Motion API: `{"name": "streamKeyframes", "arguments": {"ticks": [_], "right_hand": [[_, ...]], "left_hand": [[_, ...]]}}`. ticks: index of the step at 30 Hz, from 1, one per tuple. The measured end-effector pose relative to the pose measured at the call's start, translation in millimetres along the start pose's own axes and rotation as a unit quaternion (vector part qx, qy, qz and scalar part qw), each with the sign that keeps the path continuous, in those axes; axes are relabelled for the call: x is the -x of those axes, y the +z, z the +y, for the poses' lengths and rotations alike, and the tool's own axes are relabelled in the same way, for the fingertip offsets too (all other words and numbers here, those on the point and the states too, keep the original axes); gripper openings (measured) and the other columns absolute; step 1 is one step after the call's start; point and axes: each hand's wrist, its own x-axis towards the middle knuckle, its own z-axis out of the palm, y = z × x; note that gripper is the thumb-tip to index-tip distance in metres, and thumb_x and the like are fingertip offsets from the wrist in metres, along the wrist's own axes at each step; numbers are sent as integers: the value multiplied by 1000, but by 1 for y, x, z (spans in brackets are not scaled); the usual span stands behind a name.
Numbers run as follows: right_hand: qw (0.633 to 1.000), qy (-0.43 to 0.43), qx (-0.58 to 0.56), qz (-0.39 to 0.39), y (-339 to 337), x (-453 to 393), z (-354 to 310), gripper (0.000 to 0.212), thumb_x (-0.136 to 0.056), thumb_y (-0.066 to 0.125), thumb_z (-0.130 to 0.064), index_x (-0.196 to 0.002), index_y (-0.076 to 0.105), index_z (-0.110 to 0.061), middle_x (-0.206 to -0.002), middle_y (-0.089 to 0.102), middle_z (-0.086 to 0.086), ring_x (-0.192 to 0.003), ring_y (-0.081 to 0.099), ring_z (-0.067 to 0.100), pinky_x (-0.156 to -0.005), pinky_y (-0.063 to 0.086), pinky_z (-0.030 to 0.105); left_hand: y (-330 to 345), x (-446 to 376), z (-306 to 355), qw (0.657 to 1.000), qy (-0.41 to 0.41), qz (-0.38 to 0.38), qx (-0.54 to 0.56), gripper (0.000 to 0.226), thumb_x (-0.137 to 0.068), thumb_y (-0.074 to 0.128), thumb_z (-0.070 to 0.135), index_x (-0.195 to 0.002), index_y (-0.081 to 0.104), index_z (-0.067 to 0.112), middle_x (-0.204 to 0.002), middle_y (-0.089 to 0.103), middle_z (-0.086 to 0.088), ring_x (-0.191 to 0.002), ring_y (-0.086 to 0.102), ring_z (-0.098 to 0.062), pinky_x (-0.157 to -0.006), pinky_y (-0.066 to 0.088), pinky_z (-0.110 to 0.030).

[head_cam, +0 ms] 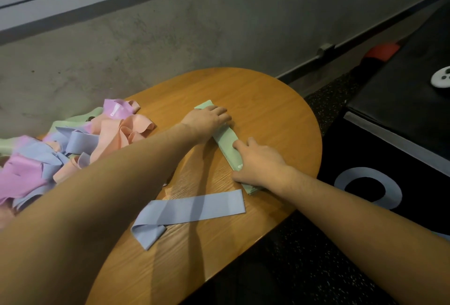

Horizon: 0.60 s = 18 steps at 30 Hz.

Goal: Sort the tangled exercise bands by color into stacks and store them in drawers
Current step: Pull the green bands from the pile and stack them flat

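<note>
Apparently one green band (225, 143), two hands.

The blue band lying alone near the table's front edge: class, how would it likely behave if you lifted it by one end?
The blue band would probably droop limply: it lies flat, and its left end folds over itself. It looks thin, so likely light. It seems unlikely to roll or tip, being a flat strip on the wooden table.

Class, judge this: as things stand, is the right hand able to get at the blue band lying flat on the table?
Probably yes. The blue band lies alone just below the right hand, with nothing on it; the hand need only leave the green band.
</note>
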Motion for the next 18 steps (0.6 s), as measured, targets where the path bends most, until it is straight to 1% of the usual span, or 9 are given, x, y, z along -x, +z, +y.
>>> {"name": "streamKeyframes", "arguments": {"ticks": [2, 4, 6, 8, 11, 14, 16, 18], "right_hand": [[1000, 1, 3, 6, -1, 3, 4, 84, -82, 65, -60, -149, 21, -31, -130, 44, 5, -109, 58, 29, -77, 48, 39], [1000, 3, 6, 18, -6, 5, 5, 91, -81, 63, -65, -152, 15, -35, -137, 42, 5, -119, 53, 29, -84, 48, 42], [999, -2, -4, 37, -12, 6, 2, 90, -81, 62, -67, -152, 16, -36, -145, 37, 2, -127, 46, 30, -92, 49, 47], [997, -26, -28, 62, -15, 8, -6, 83, -84, 61, -65, -151, 22, -35, -150, 31, -1, -129, 42, 29, -97, 47, 49], [990, -75, -61, 101, -17, 13, -25, 68, -89, 61, -56, -147, 34, -33, -149, 36, -2, -129, 43, 27, -101, 45, 45], [981, -112, -118, 108, -16, 15, -47, 56, -91, 62, -43, -142, 44, -30, -143, 48, -2, -130, 46, 23, -104, 42, 38], [970, -136, -171, 106, -13, 16, -63, 48, -91, 63, -36, -137, 52, -27, -135, 55, -2, -125, 51, 19, -101, 43, 33], [963, -154, -195, 101, -10, 17, -80, 41, -92, 62, -31, -133, 56, -25, -128, 60, -2, -115, 56, 16, -92, 44, 28]], "left_hand": [[-4, 15, -2, 1000, -9, 11, 12, 72, -94, 62, 9, -155, 30, 30, -165, 22, 0, -147, 30, -25, -106, 48, -39], [-7, 34, -5, 999, -12, 30, 26, 65, -96, 56, 8, -153, 34, 30, -164, 25, 0, -143, 37, -25, -98, 49, -36], [-6, 57, -8, 997, -24, 52, 47, 58, -97, 56, 15, -150, 39, 30, -161, 30, 1, -138, 43, -24, -94, 48, -35], [-2, 83, -10, 993, -41, 78, 78, 52, -97, 58, 26, -147, 44, 30, -156, 39, 2, -133, 48, -23, -95, 50, -36], [7, 124, -12, 981, -88, 105, 135, 41, -98, 54, 37, -139, 51, 31, -146, 49, 4, -126, 53, -21, -96, 51, -39], [25, 165, -17, 967, -136, 126, 178, 36, -98, 56, 36, -133, 57, 29, -137, 56, 4, -120, 53, -20, -95, 50, -36], [38, 193, -20, 953, -158, 154, 206, 35, -94, 58, 33, -128, 61, 24, -129, 60, 2, -114, 56, -20, -91, 50, -37], [53, 220, -23, 941, -174, 182, 226, 34, -90, 60, 34, -122, 64, 22, -122, 63, 2, -110, 59, -21, -88, 50, -37]]}}
